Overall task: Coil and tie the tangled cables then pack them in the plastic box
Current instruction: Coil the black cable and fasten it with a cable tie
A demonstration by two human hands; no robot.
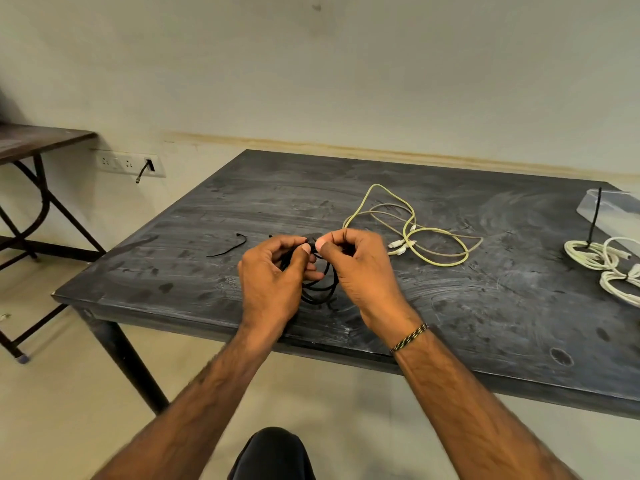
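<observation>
Head view: the dark table (485, 306) has its near edge just below the wrists, with bare top left of the fingers. Left hand (268, 275) and right hand (356, 268) both pinch the black cable (317, 289), thumbs nearly meeting. Yellow cable (429, 237) lies beyond the right fingers; plastic box (609, 209) sits far right.

I'm seeing a black cable (317, 289), a yellow cable (440, 233), white coils (588, 254) showing on a streaked dark grey counter (485, 306).
</observation>
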